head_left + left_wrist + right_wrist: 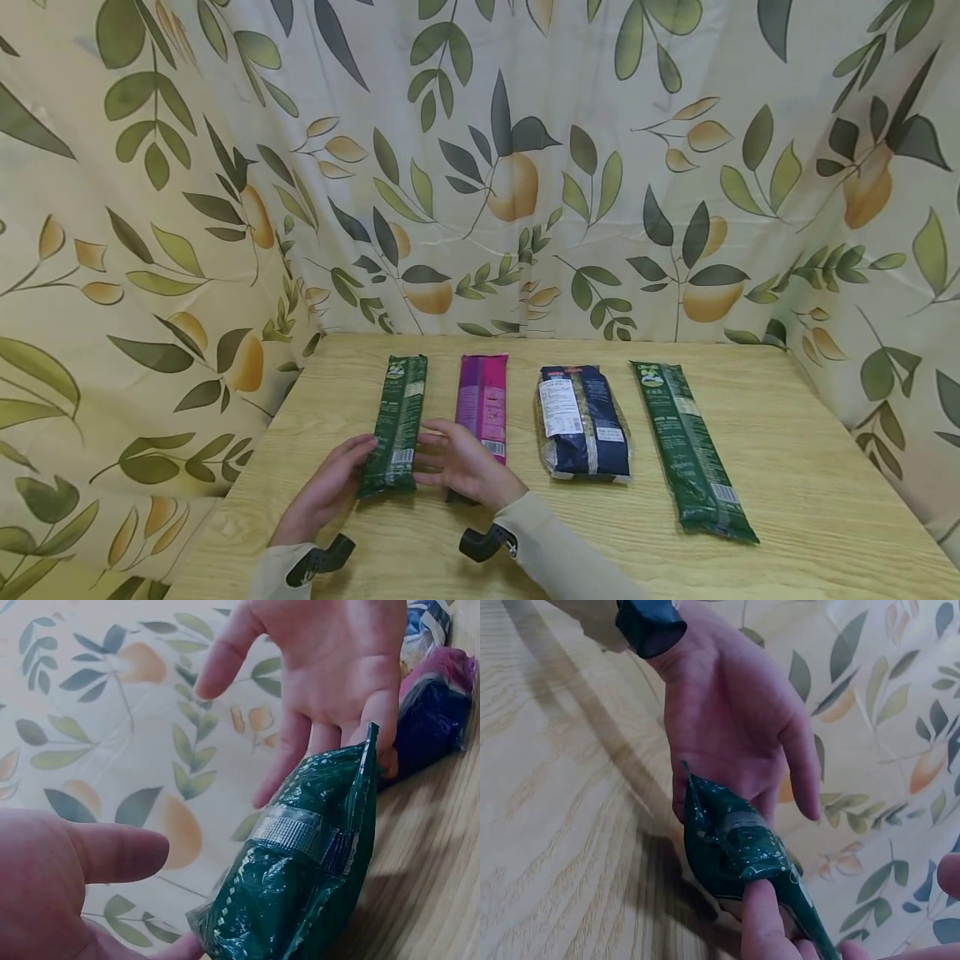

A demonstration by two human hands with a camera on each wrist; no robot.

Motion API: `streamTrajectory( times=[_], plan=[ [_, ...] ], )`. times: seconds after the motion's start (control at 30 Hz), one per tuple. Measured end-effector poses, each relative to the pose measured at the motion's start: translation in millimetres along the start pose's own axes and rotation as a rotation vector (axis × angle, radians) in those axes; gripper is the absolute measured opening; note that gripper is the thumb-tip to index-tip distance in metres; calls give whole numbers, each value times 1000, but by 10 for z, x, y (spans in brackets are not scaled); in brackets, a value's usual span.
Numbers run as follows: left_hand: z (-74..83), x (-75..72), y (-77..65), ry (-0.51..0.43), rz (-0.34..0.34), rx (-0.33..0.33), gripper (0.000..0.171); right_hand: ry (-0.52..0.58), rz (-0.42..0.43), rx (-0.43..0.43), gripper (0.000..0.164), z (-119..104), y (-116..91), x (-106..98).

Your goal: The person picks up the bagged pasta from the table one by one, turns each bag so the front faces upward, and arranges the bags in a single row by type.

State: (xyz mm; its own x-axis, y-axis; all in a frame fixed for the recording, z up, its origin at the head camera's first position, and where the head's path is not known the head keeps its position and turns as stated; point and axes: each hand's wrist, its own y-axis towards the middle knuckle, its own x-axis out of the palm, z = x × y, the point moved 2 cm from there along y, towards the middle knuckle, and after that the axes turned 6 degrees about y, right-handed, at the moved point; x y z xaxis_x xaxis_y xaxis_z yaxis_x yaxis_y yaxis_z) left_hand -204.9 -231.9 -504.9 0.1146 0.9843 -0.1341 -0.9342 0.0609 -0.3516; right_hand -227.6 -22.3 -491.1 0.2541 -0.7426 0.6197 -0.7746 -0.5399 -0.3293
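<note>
A long green plastic packet [395,425] lies between my two hands, its printed back with a barcode facing up. On its left side, the fingers of my left hand [330,483] meet the edge, and the thumb stands apart from the packet in the left wrist view. From the right, my right hand [468,467] touches the opposite edge with extended fingers. The right wrist view shows a fingertip [759,900] of the right hand against the green wrapper [742,840], and the left palm beyond it. Shadow falls on the table beside the packet there.
A pink and purple packet [491,400] lies just beyond the right hand, partly hidden by it. Farther right are a navy bag [588,425] with a white label and another green packet [693,450]. Leaf-patterned cloth [465,208] hangs behind the wooden table [810,483].
</note>
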Motion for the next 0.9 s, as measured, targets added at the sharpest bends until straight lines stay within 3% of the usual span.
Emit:
streamTrajectory(
  times=[0.37,0.53,0.77,0.9],
  plan=[
    [-38,47,-12,-161,9,-4,68,-26,8,17,66,44,6,-38],
    [-15,30,-15,-181,10,-3,67,-38,15,14,63,49,28,-43],
    [-11,12,-15,-180,4,6,71,-33,27,-10,43,97,95,-39],
    [-22,30,-13,-183,-19,7,70,-5,10,-1,51,137,128,-60]
  ],
)
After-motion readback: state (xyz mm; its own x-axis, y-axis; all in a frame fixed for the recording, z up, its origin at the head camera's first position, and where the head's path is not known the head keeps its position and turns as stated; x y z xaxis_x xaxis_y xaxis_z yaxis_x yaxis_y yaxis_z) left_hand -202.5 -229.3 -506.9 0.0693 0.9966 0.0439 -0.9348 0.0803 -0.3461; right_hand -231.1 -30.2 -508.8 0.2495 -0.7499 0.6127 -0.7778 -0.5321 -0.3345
